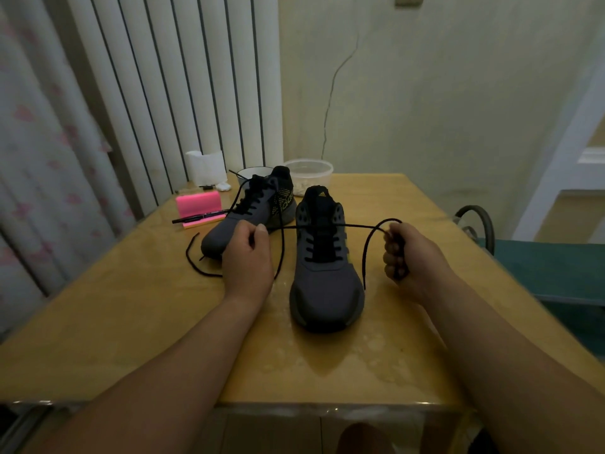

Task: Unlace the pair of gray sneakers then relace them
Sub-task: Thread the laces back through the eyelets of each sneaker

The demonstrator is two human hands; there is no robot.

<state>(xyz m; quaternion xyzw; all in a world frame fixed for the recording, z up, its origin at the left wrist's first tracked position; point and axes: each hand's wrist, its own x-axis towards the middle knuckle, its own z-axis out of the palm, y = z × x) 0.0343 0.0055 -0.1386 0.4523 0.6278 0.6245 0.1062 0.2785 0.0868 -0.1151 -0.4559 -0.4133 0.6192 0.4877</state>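
The room is dim, lit softly and evenly, with a yellow-green cast and only faint shadows. The glossy table (137,322) carries pale glare patches near its front. Wide-angle distortion bends the curtain (32,165) and door frame (556,152) at the edges, where detail turns soft.

Cracked pale wall (425,93), white vertical blinds (170,93), floral curtain (39,142), yellow table (131,306), dim light.

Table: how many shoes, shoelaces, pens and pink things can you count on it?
Gray sneakers: 2
Black laces: 2
Pen: 1
Pink pad: 1
Total: 6
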